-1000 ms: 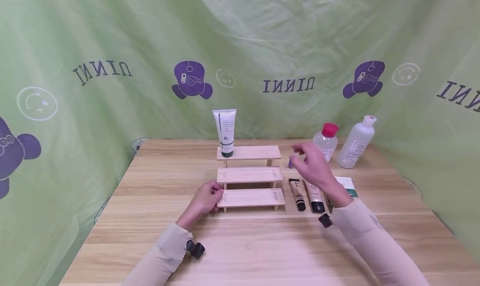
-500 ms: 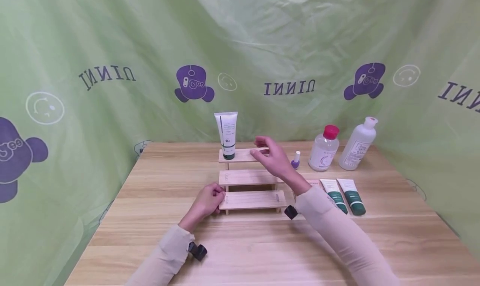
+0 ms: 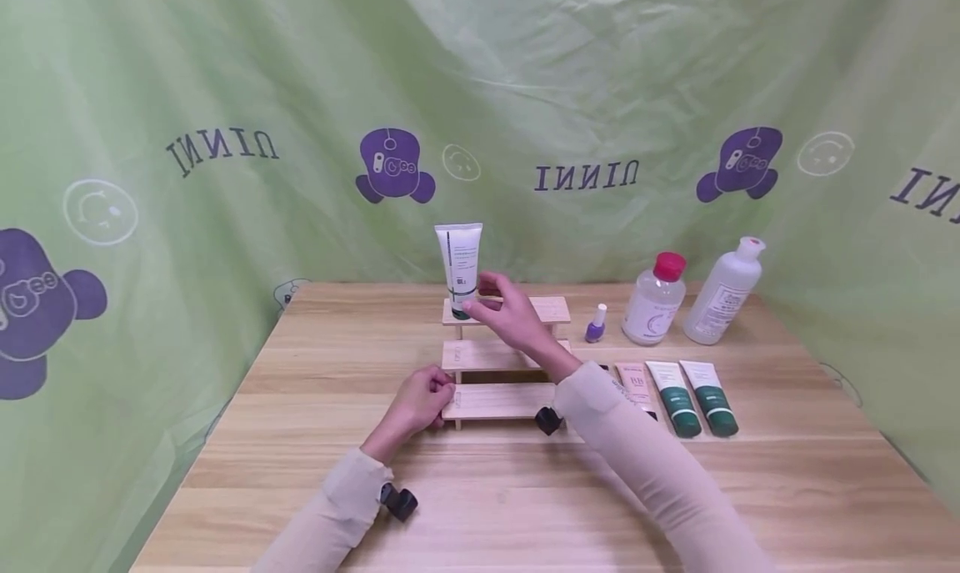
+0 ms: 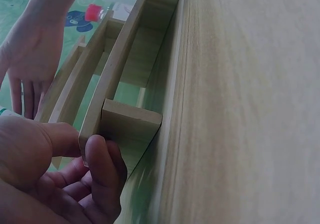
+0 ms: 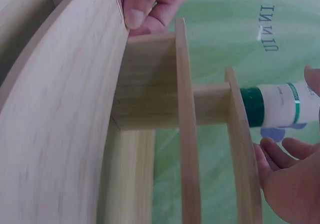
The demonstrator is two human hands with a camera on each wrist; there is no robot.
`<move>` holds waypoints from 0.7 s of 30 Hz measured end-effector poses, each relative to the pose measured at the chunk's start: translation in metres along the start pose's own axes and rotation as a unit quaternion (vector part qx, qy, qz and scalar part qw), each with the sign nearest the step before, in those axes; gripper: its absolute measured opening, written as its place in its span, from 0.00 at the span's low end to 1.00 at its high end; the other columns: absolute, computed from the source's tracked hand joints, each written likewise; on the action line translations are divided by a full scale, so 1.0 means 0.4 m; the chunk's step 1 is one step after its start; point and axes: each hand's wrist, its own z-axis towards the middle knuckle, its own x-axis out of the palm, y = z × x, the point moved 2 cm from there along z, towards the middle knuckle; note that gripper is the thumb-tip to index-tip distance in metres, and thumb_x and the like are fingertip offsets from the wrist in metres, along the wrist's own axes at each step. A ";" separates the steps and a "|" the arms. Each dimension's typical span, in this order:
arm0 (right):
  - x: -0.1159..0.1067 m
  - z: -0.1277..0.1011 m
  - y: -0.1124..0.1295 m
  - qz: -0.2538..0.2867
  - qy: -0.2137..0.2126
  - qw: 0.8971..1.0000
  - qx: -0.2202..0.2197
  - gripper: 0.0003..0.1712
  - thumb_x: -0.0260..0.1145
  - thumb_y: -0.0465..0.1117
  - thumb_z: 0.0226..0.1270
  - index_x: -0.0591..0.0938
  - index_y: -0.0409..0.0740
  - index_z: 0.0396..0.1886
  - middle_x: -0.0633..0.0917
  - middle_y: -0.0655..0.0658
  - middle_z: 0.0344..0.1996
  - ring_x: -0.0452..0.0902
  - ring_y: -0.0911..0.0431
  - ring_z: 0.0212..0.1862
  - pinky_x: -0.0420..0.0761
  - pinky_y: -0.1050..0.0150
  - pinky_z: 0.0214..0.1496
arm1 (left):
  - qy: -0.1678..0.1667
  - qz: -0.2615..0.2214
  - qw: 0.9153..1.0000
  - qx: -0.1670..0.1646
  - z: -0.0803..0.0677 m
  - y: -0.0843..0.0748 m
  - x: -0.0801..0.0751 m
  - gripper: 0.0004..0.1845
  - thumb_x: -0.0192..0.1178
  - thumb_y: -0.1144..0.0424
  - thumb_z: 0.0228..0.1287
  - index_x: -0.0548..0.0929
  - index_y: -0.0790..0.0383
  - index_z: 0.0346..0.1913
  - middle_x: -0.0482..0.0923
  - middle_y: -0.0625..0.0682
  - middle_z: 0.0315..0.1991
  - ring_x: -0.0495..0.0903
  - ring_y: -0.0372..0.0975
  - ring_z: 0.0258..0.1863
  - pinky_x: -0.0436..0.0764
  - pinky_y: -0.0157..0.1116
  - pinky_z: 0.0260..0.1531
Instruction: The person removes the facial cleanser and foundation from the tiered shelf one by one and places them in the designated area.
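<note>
A three-tier wooden display stand (image 3: pixel 498 400) sits mid-table. My left hand (image 3: pixel 416 398) pinches the left end of its lowest tier, thumb and fingers on either side of the board in the left wrist view. On the left of the top tier stands a white squeeze tube (image 3: pixel 461 260), its dark green cap (image 5: pixel 252 107) down. Beside its lower part is my right hand (image 3: pixel 513 310), thumb and fingers spread about the tube. The right wrist view shows a gap between the lower fingers (image 5: pixel 280 156) and the tube.
Right of the stand are a purple nail polish bottle (image 3: pixel 595 329), a clear bottle with red cap (image 3: pixel 652 306) and a white bottle (image 3: pixel 723 294). In front lie a pink BB cream tube (image 3: pixel 635 381) and two green-and-white tubes (image 3: pixel 675 398). Green cloth (image 3: pixel 480 72) hangs behind.
My right hand has moved left from near the nail polish, across the top tier, to the standing white tube. My left hand keeps its hold on the lowest tier.
</note>
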 end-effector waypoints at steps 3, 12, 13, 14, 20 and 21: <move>0.011 0.001 -0.003 0.001 0.002 1.000 -0.014 0.37 0.71 0.45 0.63 0.67 0.37 0.67 0.77 0.38 0.57 0.75 0.47 0.60 0.78 0.62 0.61 | 0.006 -0.004 1.000 0.002 -0.002 -0.003 0.002 0.05 0.58 0.68 0.67 0.78 0.67 0.40 0.76 0.52 0.22 0.72 0.37 0.10 0.78 0.34 0.11; 0.027 0.013 0.007 -0.037 -0.015 0.999 -0.031 0.31 0.68 0.41 0.66 0.70 0.35 0.64 0.79 0.37 0.54 0.78 0.47 0.56 0.81 0.64 0.56 | -0.002 0.001 1.000 -0.008 -0.004 -0.006 -0.004 0.04 0.57 0.67 0.67 0.78 0.66 0.40 0.75 0.52 0.21 0.72 0.36 0.10 0.77 0.33 0.11; 0.029 0.015 0.010 -0.041 -0.015 0.999 -0.030 0.30 0.68 0.41 0.66 0.70 0.35 0.64 0.79 0.37 0.54 0.79 0.47 0.56 0.81 0.64 0.56 | -0.002 0.000 1.000 -0.008 -0.004 -0.006 -0.005 0.04 0.57 0.67 0.67 0.78 0.66 0.40 0.76 0.52 0.21 0.72 0.36 0.10 0.77 0.34 0.11; 0.031 0.018 0.012 -0.045 -0.017 0.998 -0.027 0.30 0.68 0.40 0.66 0.70 0.35 0.64 0.80 0.37 0.54 0.79 0.47 0.55 0.82 0.64 0.55 | -0.001 0.000 1.000 -0.007 -0.004 -0.006 -0.005 0.04 0.57 0.67 0.67 0.78 0.66 0.40 0.76 0.52 0.22 0.72 0.36 0.10 0.77 0.34 0.11; 0.037 0.023 0.012 -0.063 -0.030 0.998 -0.011 0.27 0.67 0.39 0.67 0.71 0.35 0.62 0.80 0.36 0.53 0.82 0.45 0.52 0.84 0.62 0.51 | 0.005 -0.004 1.000 0.000 -0.003 -0.006 -0.004 0.04 0.57 0.68 0.66 0.79 0.67 0.39 0.76 0.52 0.22 0.72 0.36 0.09 0.78 0.34 0.11; 0.036 0.022 0.013 -0.065 -0.033 0.997 -0.012 0.27 0.67 0.39 0.67 0.71 0.35 0.62 0.80 0.36 0.53 0.82 0.45 0.52 0.84 0.62 0.52 | 0.005 -0.004 1.000 0.001 -0.003 -0.006 -0.004 0.05 0.57 0.68 0.66 0.79 0.67 0.39 0.76 0.52 0.21 0.72 0.36 0.09 0.78 0.34 0.11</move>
